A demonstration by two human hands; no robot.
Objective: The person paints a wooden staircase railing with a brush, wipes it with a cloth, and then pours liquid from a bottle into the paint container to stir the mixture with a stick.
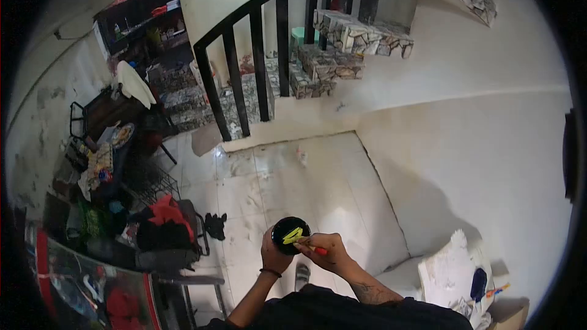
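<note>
My left hand [274,255] is wrapped round the side of a round black bowl [298,222], held in front of my body above the floor. A bright yellow-green piece or smear [293,236] shows inside the bowl; what it is made of I cannot make out. Over the bowl's right edge, my right hand [325,249] pinches a thin red-handled tool [320,250]. The tool's tip points toward the yellow-green patch, and its exact kind is too small to tell. A dark band circles my left wrist.
Black railing [257,55] and stone-patterned steps [330,64] rise ahead. At left are a cluttered table [101,165], a chair with red and black cloth [168,223] and a glass case [92,287]. A black bag [215,226] lies on the tiled floor [244,195]. A white worn surface [449,272] stands at right.
</note>
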